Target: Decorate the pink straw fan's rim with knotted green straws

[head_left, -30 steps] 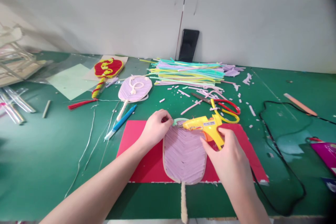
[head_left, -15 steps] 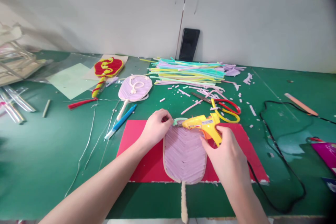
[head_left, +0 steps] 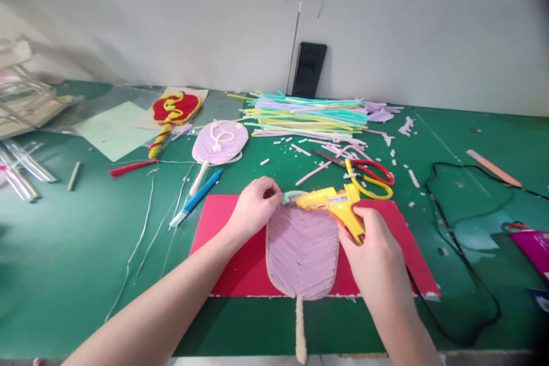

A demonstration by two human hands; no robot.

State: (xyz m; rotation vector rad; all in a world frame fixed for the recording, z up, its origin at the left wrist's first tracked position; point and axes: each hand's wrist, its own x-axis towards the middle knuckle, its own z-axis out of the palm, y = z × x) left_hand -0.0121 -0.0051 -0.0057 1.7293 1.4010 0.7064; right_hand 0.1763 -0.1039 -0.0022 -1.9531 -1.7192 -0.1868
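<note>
My right hand [head_left: 374, 249] is wrapped around the grip of a yellow hot glue gun [head_left: 333, 199]. Its nozzle points left, at the upper edge of a lilac pipe-cleaner fan [head_left: 302, 251] with a cream twisted handle [head_left: 301, 329]. At the fan's top left, my left hand [head_left: 256, 203] pinches a mint-green pipe cleaner [head_left: 294, 195] that curves along the rim; the nozzle tip is close beside those fingers. Whether the nozzle touches the pipe cleaner I cannot tell. Beneath the fan lies a red board [head_left: 229, 240], with the handle reaching past its front edge.
Scissors [head_left: 369, 174] lie behind the glue gun, near lilac scraps and a pile of coloured pipe cleaners [head_left: 309, 114]. A second lilac fan [head_left: 221, 142], a red fan [head_left: 176, 107] and a blue pen [head_left: 197, 199] are left. A black cord [head_left: 450, 234] loops at right.
The fingers of my right hand have shifted on the glue gun's grip, and its orange trigger shows less. The nozzle and my left hand stay nearly in place.
</note>
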